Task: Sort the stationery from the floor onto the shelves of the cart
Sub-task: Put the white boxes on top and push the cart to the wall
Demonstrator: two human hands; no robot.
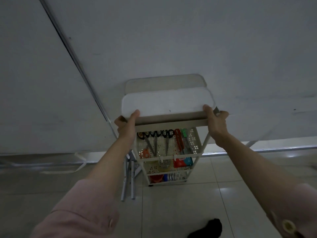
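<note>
1. The cart [171, 152] is seen against the wall, its white top tray [167, 104] gripped at both ends.
2. On the upper shelf, black-handled scissors [155, 137] are laid at the left and a red and a green item [182, 138] at the right; tape rolls [164, 164] and a red packet [179, 163] are kept below.
3. The left hand [126, 125] is clamped on the tray's left corner, the right hand [215, 120] on its right.
4. No writing can be read.

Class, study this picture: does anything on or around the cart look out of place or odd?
Yes. The white lid on the cart sits askew, held at both ends by the left hand and right hand. Loose metal legs lean beside it.
</note>
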